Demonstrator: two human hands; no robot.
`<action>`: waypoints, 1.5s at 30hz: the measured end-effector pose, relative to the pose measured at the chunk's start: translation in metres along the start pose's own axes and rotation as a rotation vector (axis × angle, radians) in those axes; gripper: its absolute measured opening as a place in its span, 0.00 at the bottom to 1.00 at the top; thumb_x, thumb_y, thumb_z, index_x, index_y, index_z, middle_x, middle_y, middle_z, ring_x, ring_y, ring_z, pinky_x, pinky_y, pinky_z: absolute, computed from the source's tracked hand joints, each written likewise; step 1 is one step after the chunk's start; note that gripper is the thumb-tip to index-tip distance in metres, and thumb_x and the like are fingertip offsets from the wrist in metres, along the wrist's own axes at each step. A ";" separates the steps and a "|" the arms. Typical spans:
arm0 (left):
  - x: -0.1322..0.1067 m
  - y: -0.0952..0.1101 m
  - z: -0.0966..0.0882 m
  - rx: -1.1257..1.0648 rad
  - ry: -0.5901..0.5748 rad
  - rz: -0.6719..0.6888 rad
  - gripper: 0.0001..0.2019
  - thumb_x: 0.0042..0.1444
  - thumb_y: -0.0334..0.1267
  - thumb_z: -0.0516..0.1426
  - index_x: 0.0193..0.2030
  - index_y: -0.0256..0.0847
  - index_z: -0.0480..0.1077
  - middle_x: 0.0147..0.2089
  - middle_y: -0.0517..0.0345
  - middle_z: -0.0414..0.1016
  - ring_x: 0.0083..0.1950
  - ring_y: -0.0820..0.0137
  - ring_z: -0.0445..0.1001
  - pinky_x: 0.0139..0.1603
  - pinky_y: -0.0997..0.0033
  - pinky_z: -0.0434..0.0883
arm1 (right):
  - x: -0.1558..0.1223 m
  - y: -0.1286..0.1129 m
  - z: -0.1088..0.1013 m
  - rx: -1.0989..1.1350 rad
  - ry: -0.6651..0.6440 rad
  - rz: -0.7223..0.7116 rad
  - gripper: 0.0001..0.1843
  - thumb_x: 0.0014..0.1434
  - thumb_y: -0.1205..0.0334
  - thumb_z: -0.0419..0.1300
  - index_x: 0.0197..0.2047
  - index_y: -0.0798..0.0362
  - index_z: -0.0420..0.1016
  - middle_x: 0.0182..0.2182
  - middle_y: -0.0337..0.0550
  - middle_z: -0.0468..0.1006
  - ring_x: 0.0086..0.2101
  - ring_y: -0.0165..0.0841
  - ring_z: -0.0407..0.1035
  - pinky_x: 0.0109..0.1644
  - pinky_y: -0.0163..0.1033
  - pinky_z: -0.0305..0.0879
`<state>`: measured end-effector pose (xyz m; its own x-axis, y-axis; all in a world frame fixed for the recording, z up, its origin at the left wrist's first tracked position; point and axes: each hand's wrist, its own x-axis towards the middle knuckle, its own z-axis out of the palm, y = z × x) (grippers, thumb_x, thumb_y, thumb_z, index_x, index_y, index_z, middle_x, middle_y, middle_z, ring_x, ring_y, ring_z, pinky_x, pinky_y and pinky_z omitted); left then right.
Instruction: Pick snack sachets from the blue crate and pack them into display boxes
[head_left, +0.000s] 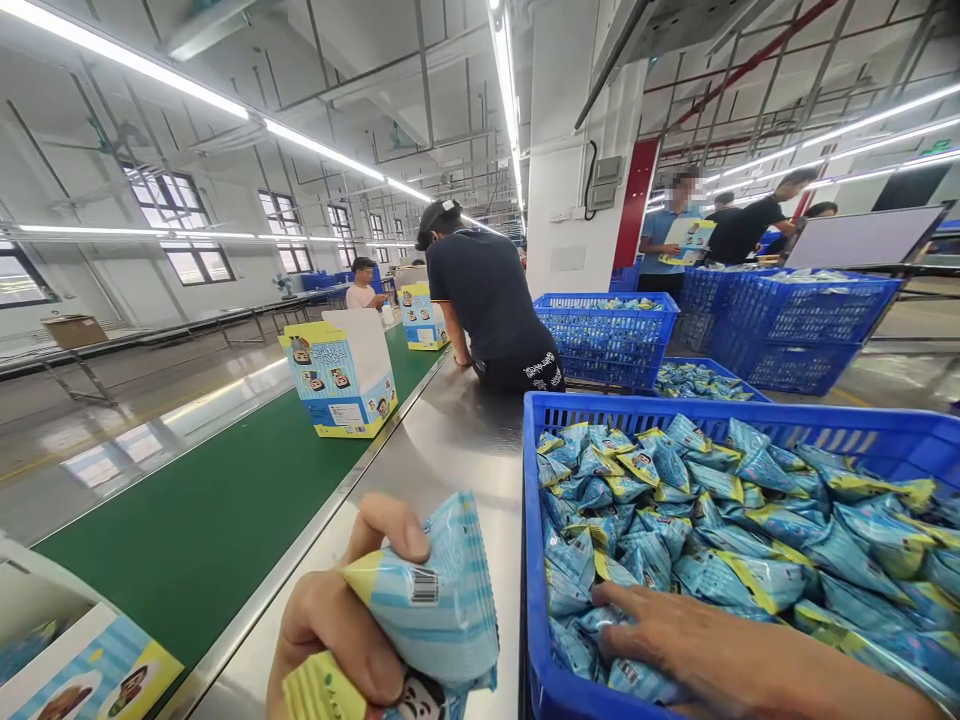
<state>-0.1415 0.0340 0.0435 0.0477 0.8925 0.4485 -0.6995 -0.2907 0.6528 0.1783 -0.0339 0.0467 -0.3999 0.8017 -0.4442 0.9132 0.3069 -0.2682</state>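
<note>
Left of the blue basket (750, 412), the left hand (334, 620) pinches two striped packets (442, 590) in its grip; inside, the right hand (675, 632) touches loose packets (645, 555), its hold unclear.

A person in a dark shirt (487, 290) leans over the far part of the steel desk (450, 430). Beyond its right edge stand a pillar (566, 120), a red panel (636, 205) and stacked crates (817, 310). To the left, a carton (75, 332) sits on a long desk (150, 325) near windows (196, 264); tube lights (322, 149) hang overhead.
</note>
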 end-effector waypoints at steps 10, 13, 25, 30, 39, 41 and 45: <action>0.005 -0.002 0.006 0.063 -0.425 0.107 0.10 0.58 0.44 0.76 0.38 0.48 0.81 0.59 0.50 0.77 0.40 0.63 0.81 0.37 0.65 0.81 | -0.005 0.006 0.006 -0.007 0.110 -0.057 0.31 0.56 0.66 0.66 0.63 0.55 0.87 0.65 0.70 0.80 0.61 0.70 0.80 0.65 0.76 0.77; -0.001 0.000 -0.006 0.064 -0.433 0.064 0.05 0.61 0.40 0.74 0.41 0.47 0.84 0.65 0.48 0.75 0.38 0.65 0.80 0.37 0.62 0.83 | -0.005 0.009 0.008 0.006 0.137 -0.087 0.30 0.56 0.65 0.66 0.63 0.55 0.87 0.65 0.71 0.80 0.60 0.70 0.81 0.64 0.76 0.78; -0.006 0.012 0.029 -0.083 -0.041 -0.097 0.12 0.57 0.43 0.79 0.44 0.55 0.84 0.63 0.63 0.87 0.44 0.65 0.90 0.37 0.74 0.88 | -0.006 0.000 0.001 -0.028 0.054 0.007 0.35 0.57 0.69 0.65 0.69 0.55 0.84 0.75 0.71 0.71 0.71 0.69 0.71 0.72 0.73 0.72; -0.003 0.017 0.037 -0.096 0.083 -0.130 0.36 0.52 0.45 0.82 0.66 0.79 0.80 0.60 0.68 0.91 0.42 0.66 0.92 0.41 0.73 0.89 | -0.007 -0.005 -0.004 0.016 0.007 0.044 0.35 0.60 0.69 0.65 0.71 0.57 0.82 0.78 0.73 0.66 0.73 0.70 0.67 0.75 0.74 0.67; 0.007 0.004 0.026 0.014 0.031 -0.012 0.23 0.57 0.46 0.79 0.60 0.58 0.88 0.50 0.54 0.93 0.41 0.65 0.91 0.41 0.72 0.89 | -0.006 -0.002 -0.002 0.044 -0.037 0.069 0.36 0.61 0.65 0.66 0.73 0.55 0.80 0.80 0.71 0.63 0.76 0.70 0.61 0.78 0.75 0.63; 0.012 -0.002 0.028 0.106 0.040 0.058 0.20 0.59 0.47 0.78 0.58 0.57 0.88 0.50 0.56 0.92 0.41 0.68 0.90 0.40 0.76 0.87 | -0.008 -0.004 -0.004 0.030 -0.056 0.081 0.37 0.62 0.66 0.66 0.74 0.56 0.80 0.80 0.72 0.61 0.77 0.69 0.59 0.78 0.74 0.62; 0.048 -0.038 0.022 0.306 0.032 0.163 0.22 0.63 0.52 0.76 0.60 0.52 0.82 0.54 0.56 0.88 0.50 0.68 0.87 0.50 0.72 0.86 | -0.010 0.002 -0.001 0.021 0.033 0.046 0.37 0.61 0.66 0.68 0.74 0.50 0.81 0.79 0.68 0.63 0.76 0.68 0.61 0.76 0.73 0.66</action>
<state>-0.0973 0.0800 0.0538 -0.0726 0.8345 0.5462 -0.4497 -0.5162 0.7289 0.1842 -0.0411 0.0517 -0.3540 0.8315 -0.4280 0.9287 0.2585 -0.2659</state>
